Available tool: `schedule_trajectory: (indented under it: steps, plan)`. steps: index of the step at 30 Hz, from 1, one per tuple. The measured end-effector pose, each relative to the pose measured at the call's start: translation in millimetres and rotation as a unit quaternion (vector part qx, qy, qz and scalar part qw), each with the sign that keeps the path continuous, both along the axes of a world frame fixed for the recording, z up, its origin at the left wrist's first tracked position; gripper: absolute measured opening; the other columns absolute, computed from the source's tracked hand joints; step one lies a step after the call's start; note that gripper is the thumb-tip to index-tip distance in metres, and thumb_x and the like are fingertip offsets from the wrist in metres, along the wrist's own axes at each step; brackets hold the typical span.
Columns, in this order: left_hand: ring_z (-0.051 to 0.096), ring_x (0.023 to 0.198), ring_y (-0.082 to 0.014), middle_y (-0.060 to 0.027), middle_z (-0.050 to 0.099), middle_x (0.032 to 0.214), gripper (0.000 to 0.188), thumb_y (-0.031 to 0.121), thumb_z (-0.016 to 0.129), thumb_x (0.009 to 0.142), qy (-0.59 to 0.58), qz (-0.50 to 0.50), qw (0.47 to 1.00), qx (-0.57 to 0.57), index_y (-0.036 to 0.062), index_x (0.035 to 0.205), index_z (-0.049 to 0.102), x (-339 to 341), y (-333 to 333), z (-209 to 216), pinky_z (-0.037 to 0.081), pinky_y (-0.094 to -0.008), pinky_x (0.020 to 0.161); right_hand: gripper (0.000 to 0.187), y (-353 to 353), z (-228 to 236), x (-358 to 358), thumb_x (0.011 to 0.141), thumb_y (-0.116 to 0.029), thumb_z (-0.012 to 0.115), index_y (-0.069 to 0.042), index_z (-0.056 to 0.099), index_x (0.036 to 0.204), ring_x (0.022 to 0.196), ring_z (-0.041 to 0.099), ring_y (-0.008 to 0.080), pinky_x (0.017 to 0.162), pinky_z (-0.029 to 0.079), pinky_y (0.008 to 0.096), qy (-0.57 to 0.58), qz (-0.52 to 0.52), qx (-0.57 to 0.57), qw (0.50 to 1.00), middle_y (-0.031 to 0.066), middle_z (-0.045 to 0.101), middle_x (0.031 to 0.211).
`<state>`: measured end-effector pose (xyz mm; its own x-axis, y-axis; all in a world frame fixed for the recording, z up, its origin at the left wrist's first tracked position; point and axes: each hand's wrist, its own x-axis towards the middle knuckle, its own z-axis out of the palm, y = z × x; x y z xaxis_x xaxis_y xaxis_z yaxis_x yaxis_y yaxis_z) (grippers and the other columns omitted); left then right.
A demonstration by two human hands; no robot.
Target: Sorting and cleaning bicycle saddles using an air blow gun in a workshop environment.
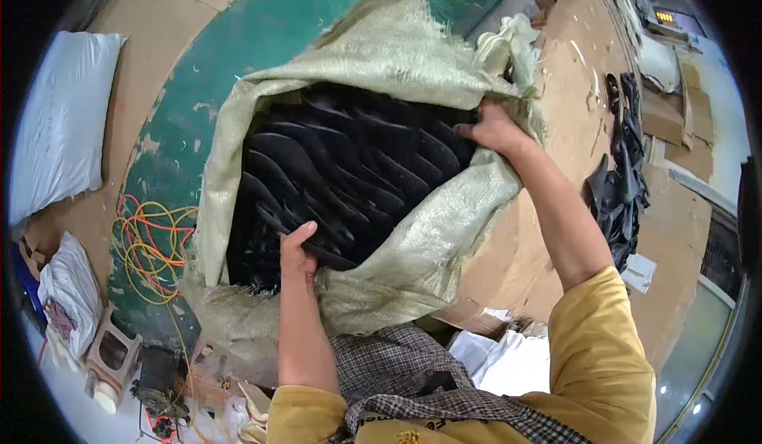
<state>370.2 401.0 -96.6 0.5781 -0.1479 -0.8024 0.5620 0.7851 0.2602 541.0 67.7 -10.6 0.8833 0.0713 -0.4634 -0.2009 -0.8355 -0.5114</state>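
Observation:
A pale woven sack [381,67] lies wide open in front of me, its frayed rim folded outward. Inside, black curved pieces that look like shoe soles [349,158] are packed in overlapping rows. My left hand [298,255] grips the sack's near edge, thumb up against the black pieces, its other fingers mostly hidden. At the right corner of the opening, my right hand [496,129] is closed on the rim, with its thumb reaching inward over the pieces. A bunched, tied-looking sack corner [508,43] sticks up just beyond that hand.
Beneath the sack is a worn green tabletop [178,119], with brown cardboard [516,246] to the right. Tangled yellow and red cord [151,246] lies at left. A stuffed white sack [67,119] stands far left; black pieces [623,174] are heaped at right.

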Motion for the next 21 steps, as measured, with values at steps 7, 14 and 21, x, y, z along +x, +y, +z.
schedule_trajectory:
  steps: [7, 14, 21]
  plan:
    - [0.050, 0.106, -0.0305, -0.0120, 0.052, 0.115, 0.069, 0.001, 0.064, 0.061, -0.009, -0.028, 0.999, 0.031, 0.0032, 0.126, 0.041, 15, -6, -21, 0.040, -0.0412, 0.093, 0.049, -8, -31, 33, 0.062, -0.020, 0.074, 0.006, 0.058, 0.100, 0.089, 0.060, 0.0265, 0.078, 0.046, 0.0340, 0.095, 0.021, -0.041, 0.994, 0.0191, 0.063, 0.095]
    - [0.052, 0.104, -0.0303, -0.0160, 0.050, 0.116, 0.074, -0.002, 0.066, 0.058, -0.034, 0.052, 0.992, 0.107, -0.0017, 0.126, 0.037, -3, 1, 18, 0.045, -0.0434, 0.089, 0.038, 11, -32, 8, 0.063, -0.017, 0.073, 0.002, 0.061, 0.093, 0.082, 0.061, 0.0281, 0.075, 0.047, 0.0348, 0.043, 0.028, -0.027, 0.998, 0.0176, 0.063, 0.084]
    - [0.051, 0.107, -0.0302, -0.0132, 0.050, 0.119, 0.069, 0.003, 0.064, 0.066, -0.002, 0.090, 0.994, 0.065, 0.0028, 0.129, 0.036, -44, 30, -17, 0.044, -0.0430, 0.091, 0.068, 64, -16, 6, 0.061, -0.024, 0.073, 0.002, 0.047, 0.118, 0.110, 0.050, 0.0293, 0.093, 0.038, 0.0334, 0.084, 0.113, -0.034, 0.990, 0.0217, 0.053, 0.116]
